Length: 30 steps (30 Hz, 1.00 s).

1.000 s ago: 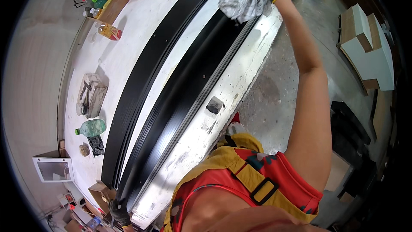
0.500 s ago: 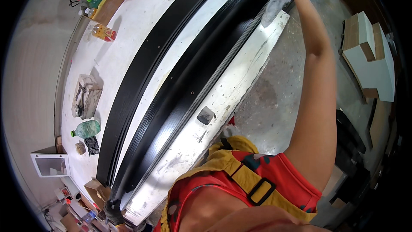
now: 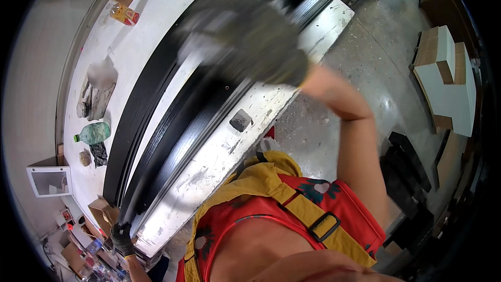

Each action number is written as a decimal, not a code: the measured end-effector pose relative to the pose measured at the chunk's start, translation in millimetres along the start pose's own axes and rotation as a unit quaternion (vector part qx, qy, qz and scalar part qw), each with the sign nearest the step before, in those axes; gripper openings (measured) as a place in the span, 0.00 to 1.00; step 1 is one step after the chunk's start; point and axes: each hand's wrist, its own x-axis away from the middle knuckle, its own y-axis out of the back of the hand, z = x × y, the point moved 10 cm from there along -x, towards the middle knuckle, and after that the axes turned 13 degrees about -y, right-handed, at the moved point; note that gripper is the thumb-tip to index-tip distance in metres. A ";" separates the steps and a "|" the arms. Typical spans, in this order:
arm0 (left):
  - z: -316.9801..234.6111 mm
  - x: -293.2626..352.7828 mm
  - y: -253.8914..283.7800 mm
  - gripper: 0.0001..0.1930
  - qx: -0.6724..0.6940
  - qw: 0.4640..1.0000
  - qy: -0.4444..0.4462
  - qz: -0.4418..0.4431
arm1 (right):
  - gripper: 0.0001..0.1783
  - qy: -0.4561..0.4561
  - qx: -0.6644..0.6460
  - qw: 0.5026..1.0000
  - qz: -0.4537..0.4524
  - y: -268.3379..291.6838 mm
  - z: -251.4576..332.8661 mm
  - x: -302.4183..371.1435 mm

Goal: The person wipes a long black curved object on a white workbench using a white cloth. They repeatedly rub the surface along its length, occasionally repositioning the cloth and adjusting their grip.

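Note:
A black curved moulding (image 3: pixel 185 149) with a wood-grain surface lies lengthwise on the white bench (image 3: pixel 198 177). My left hand (image 3: pixel 122 239), in a dark glove, grips its near-left end. Over the moulding's middle hangs my right hand (image 3: pixel 245 42), gloved too and smeared by motion, so its fingers are unclear. It hides part of that moulding and of a second black curved moulding (image 3: pixel 136 122) beside it, farther left. A blurred pale grey thing (image 3: pixel 102 75), looking like the rag, is over the marbled block (image 3: pixel 102 100) at the left.
A green bottle (image 3: pixel 95 133), a small jar (image 3: pixel 84 158) and an amber bottle (image 3: pixel 124 14) stand along the bench's left side. A cardboard box (image 3: pixel 102 211) is by its near-left corner. White panels (image 3: pixel 449 94) and dark pieces (image 3: pixel 404 169) are on the floor at right.
My right hand has swung back from the moulding's far end to over its middle, and the grey rag is gone from there. A pale blur has appeared over the marbled block.

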 end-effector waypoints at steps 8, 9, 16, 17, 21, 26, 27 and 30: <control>11.4 -2.0 -7.3 0.19 0.045 0.998 0.025 -0.032 | 0.29 0.002 0.174 0.984 -0.034 -65.5 -64.2 44.9; -0.8 -7.3 -2.5 0.18 0.030 0.999 0.033 -0.027 | 0.26 -0.031 0.053 0.996 -0.057 -44.6 -110.4 40.3; 17.8 10.5 1.7 0.22 -0.040 0.998 0.001 -0.039 | 0.11 -0.188 0.188 0.936 -0.231 99.1 -262.8 29.5; 17.7 10.7 1.3 0.23 -0.037 0.997 -0.017 -0.066 | 0.11 -0.294 0.212 0.905 -0.225 101.5 -309.8 40.8; 5.8 -12.3 0.3 0.24 -0.040 0.999 0.014 -0.007 | 0.15 -0.217 0.426 0.866 -0.146 93.4 -397.4 43.0; 36.4 14.1 -4.8 0.23 -0.018 0.999 0.007 -0.033 | 0.17 -0.597 0.374 0.710 -0.013 138.3 -395.0 58.8; 66.4 24.5 -21.4 0.24 0.039 0.998 0.055 0.012 | 0.19 -0.607 0.327 0.721 -0.064 150.8 -389.4 66.9; 59.1 39.4 -15.0 0.22 0.039 0.997 0.009 -0.070 | 0.18 -0.429 0.222 0.844 -0.232 171.7 -385.8 65.1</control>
